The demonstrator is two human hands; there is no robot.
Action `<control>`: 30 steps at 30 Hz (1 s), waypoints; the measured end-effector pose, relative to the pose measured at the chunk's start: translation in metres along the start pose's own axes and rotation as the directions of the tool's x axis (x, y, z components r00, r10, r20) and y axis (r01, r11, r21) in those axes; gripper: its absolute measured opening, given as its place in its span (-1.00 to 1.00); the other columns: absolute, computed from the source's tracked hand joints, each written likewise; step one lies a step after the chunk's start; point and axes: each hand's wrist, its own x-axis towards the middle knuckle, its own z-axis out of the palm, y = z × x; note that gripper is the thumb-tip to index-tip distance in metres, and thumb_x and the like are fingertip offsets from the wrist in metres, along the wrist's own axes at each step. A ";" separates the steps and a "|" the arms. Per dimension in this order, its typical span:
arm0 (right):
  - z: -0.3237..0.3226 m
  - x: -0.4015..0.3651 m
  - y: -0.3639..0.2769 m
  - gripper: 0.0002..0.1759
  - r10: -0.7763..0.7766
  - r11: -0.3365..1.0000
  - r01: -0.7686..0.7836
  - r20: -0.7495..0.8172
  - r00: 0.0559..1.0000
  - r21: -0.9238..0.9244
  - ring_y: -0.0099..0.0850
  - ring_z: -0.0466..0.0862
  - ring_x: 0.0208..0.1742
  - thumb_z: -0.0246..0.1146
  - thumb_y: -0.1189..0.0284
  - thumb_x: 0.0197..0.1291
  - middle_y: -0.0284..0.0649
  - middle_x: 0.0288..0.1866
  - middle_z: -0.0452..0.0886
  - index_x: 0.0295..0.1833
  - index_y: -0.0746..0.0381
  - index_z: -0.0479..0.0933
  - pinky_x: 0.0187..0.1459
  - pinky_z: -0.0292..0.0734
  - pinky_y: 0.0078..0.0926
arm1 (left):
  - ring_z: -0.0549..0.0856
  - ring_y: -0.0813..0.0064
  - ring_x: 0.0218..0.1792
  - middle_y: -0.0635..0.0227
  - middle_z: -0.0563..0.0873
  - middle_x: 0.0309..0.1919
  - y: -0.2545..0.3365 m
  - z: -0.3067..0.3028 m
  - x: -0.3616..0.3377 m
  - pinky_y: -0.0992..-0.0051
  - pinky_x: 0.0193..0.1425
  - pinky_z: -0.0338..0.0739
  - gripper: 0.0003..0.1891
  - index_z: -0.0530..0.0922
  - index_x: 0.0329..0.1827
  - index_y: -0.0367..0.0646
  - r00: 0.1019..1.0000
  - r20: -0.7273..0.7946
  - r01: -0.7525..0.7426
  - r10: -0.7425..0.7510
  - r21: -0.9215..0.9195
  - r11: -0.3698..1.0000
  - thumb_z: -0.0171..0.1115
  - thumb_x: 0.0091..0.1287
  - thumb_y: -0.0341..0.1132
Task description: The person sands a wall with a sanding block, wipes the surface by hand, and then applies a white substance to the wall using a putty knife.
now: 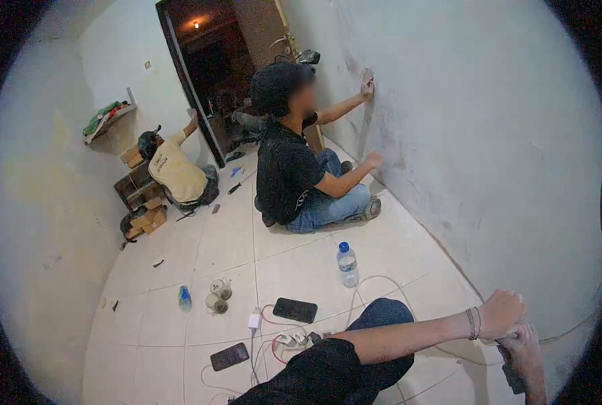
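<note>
My left hand [503,314] is closed in a fist low at the right, close to the wall, with thin bracelets on its wrist. What its fingers hold is hidden. Just below, touching it, my right hand [528,352] is closed around a dark block-like object [512,372], most of which its fingers and palm cover. The white wall [490,202] rises behind both hands, and a pale cable [571,334] runs near them along its foot.
Water bottle [347,266], two phones [295,310] [229,356], charger [254,319] and cables lie on the tiles, with small jars [218,297] and a blue-capped bottle [184,298] farther left. One person [287,155] sits by the wall; another [179,169] crouches near the doorway beside cardboard boxes [149,217].
</note>
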 end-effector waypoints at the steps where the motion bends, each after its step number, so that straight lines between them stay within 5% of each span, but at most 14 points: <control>1: 0.002 -0.001 0.004 -0.82 -0.021 1.000 0.021 -0.001 1.000 -0.008 -0.12 0.51 -0.07 0.25 0.45 -0.11 -0.20 -0.23 0.54 -0.29 0.08 0.56 -0.01 0.39 -0.09 | 0.55 0.14 -0.23 0.11 0.54 -0.36 -0.001 0.001 0.000 0.22 -0.19 0.46 -0.65 0.56 -0.42 -0.26 1.000 0.008 -0.007 0.007 0.019 1.000 0.23 0.06 -0.08; 5: -0.004 -0.001 0.007 -0.84 -0.087 0.975 0.109 0.123 0.989 -0.192 -0.13 0.49 -0.04 0.25 0.41 -0.10 -0.16 -0.16 0.51 -0.31 0.10 0.56 0.02 0.37 -0.08 | 0.55 0.17 -0.22 0.13 0.54 -0.37 0.003 -0.007 -0.002 0.25 -0.18 0.46 -0.64 0.55 -0.41 -0.25 0.997 0.076 -0.041 0.034 0.101 0.994 0.23 0.08 -0.05; 8: 0.001 -0.003 0.010 -0.86 -0.131 0.962 0.137 0.040 0.991 -0.237 -0.13 0.47 -0.03 0.24 0.41 -0.08 -0.15 -0.12 0.49 -0.32 0.13 0.56 0.05 0.35 -0.05 | 0.55 0.21 -0.21 0.16 0.55 -0.36 0.001 -0.002 -0.003 0.29 -0.19 0.47 -0.61 0.54 -0.39 -0.25 0.994 0.081 -0.086 0.076 0.133 0.987 0.23 0.07 -0.02; 15: 0.006 -0.006 0.012 -0.84 -0.151 0.972 0.153 0.023 0.988 -0.179 -0.17 0.49 -0.01 0.23 0.44 -0.05 -0.17 -0.14 0.50 -0.28 0.10 0.57 0.09 0.34 0.03 | 0.53 0.27 -0.18 0.24 0.56 -0.33 0.001 -0.006 0.001 0.36 -0.20 0.49 -0.63 0.53 -0.34 -0.22 0.993 -0.045 -0.103 0.109 0.122 0.987 0.21 0.09 -0.04; 17: 0.014 -0.004 0.012 -0.79 -0.269 0.920 0.228 -0.090 0.959 -0.318 -0.20 0.50 0.01 0.23 0.43 -0.03 -0.17 -0.16 0.52 -0.20 0.06 0.58 0.13 0.31 0.08 | 0.52 0.28 -0.14 0.26 0.56 -0.32 -0.005 -0.003 0.003 0.36 -0.21 0.49 -0.67 0.55 -0.32 -0.19 0.972 -0.047 -0.224 0.230 0.112 0.968 0.19 0.10 -0.07; 18: 0.013 -0.005 0.014 -0.76 -0.227 0.938 0.214 -0.013 0.974 -0.274 -0.19 0.49 0.04 0.22 0.41 -0.01 -0.17 -0.14 0.52 -0.15 0.04 0.57 0.15 0.29 0.11 | 0.52 0.28 -0.12 0.28 0.56 -0.32 -0.005 -0.006 0.003 0.37 -0.22 0.50 -0.69 0.56 -0.31 -0.18 0.956 -0.049 -0.283 0.290 0.106 0.953 0.18 0.11 -0.09; 20: 0.012 -0.008 0.018 -0.71 -0.147 0.967 0.173 0.147 0.978 -0.185 -0.17 0.48 0.08 0.20 0.38 0.02 -0.17 -0.10 0.53 -0.06 0.01 0.55 0.19 0.24 0.18 | 0.51 0.29 -0.08 0.29 0.57 -0.29 -0.001 -0.007 0.003 0.38 -0.21 0.49 -0.73 0.58 -0.31 -0.15 0.966 0.000 -0.255 0.259 0.159 0.954 0.16 0.11 -0.12; 23: 0.015 -0.003 0.010 -0.75 -0.181 0.956 0.176 0.000 0.984 -0.234 -0.10 0.45 0.03 0.17 0.45 -0.02 -0.12 -0.13 0.50 -0.14 0.12 0.51 0.15 0.25 0.08 | 0.50 0.30 -0.02 0.28 0.58 -0.25 0.000 0.000 0.004 0.38 -0.17 0.48 -0.76 0.61 -0.34 -0.14 0.975 -0.027 -0.211 0.220 0.184 0.960 0.13 0.11 -0.17; 30: 0.020 -0.006 0.017 -0.67 -0.204 0.933 0.210 0.051 0.978 -0.293 -0.05 0.44 0.09 0.20 0.38 0.04 -0.16 -0.05 0.52 -0.01 0.07 0.50 0.17 0.23 0.22 | 0.55 0.24 -0.06 0.14 0.60 -0.25 0.007 0.002 0.002 0.30 -0.11 0.45 -0.82 0.63 -0.41 -0.17 0.990 0.004 -0.142 0.143 0.170 0.975 0.13 0.10 -0.27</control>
